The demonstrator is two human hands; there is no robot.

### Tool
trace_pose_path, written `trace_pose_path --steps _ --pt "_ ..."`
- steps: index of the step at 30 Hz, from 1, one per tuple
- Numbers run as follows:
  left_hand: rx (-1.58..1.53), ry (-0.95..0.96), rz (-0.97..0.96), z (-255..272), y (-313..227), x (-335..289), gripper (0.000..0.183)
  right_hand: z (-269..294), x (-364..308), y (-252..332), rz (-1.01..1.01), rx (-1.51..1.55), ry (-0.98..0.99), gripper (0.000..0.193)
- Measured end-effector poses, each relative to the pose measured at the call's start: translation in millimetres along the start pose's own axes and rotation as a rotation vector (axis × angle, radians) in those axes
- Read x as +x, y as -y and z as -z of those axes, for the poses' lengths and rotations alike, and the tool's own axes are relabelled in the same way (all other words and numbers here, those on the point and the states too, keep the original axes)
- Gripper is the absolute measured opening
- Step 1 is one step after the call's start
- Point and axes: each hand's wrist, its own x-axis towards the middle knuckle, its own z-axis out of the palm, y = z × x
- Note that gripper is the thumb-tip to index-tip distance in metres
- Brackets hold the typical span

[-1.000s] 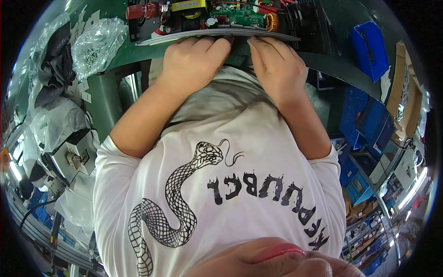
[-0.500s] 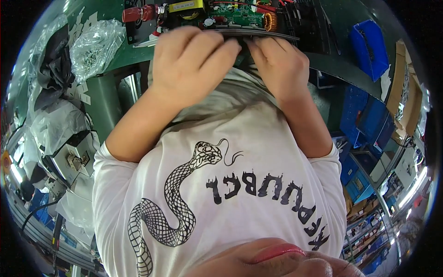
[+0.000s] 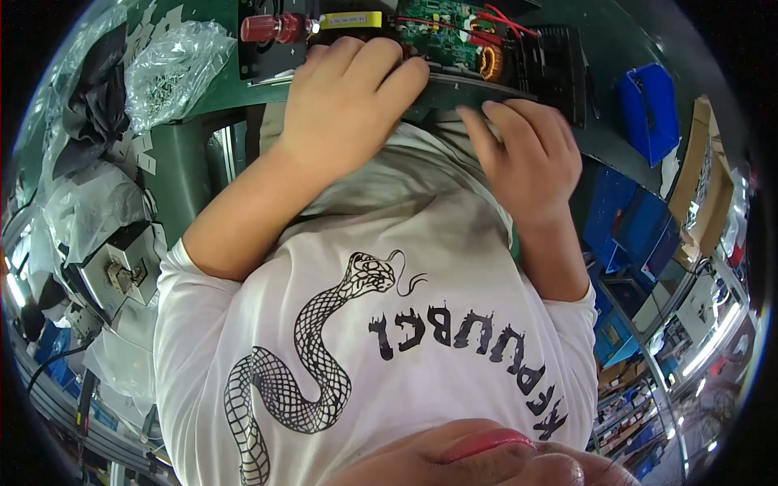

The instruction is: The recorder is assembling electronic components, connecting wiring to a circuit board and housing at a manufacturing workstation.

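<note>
**Recorder:** Where is the work?

**Me:** The uncovered electronic unit [image 3: 266, 61] is in front of me on the green table [image 3: 223, 97], at the top of my view. Its near edge [image 3: 470, 87] runs along the table's front, by my waist.

**Recorder:** Parts visible?

**Me:** Red terminal [image 3: 271, 28] at the left end, yellow block [image 3: 350, 20] next to it, then a green circuit board [image 3: 442, 32], a copper coil [image 3: 490, 63] and red wires [image 3: 512, 18] further right.

**Recorder:** State of the left hand [image 3: 344, 101]?

**Me:** Fingers bent, reaching over the near edge below the yellow block. The fingertips are partly hidden; I cannot tell whether they pinch anything.

**Recorder:** And the right [image 3: 531, 158]?

**Me:** My right hand is on my side of that edge, near the coil end. Fingers loosely curled, index parted from the rest, pinching nothing that I can see. Slight blur; contact with the edge uncertain.

**Recorder:** Surroundings?

**Me:** Clear plastic bag [image 3: 174, 77] on the left, blue bin [image 3: 648, 117] on the right.
</note>
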Motion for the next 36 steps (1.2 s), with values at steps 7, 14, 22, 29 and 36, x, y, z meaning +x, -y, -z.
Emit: trace_pose_path --steps 7,14,22,29,36 --pt "-0.038 0.063 -0.037 18 -11 -15 0.028 4 12 6 0.046 -0.252 0.08 0.035" --pt "-0.022 0.1 -0.033 26 -17 -26 0.029 9 3 3 0.0 -0.149 0.148 0.029" --pt "-0.063 0.091 -0.045 25 -14 -24 0.026 9 3 6 -0.018 -0.124 0.128 0.032" --pt "-0.038 0.191 -0.006 33 -19 -18 0.025 8 5 14 -0.028 -0.137 0.076 0.041" --pt "0.045 0.303 0.027 32 -32 6 0.022 19 27 25 0.062 -0.243 0.336 0.03"
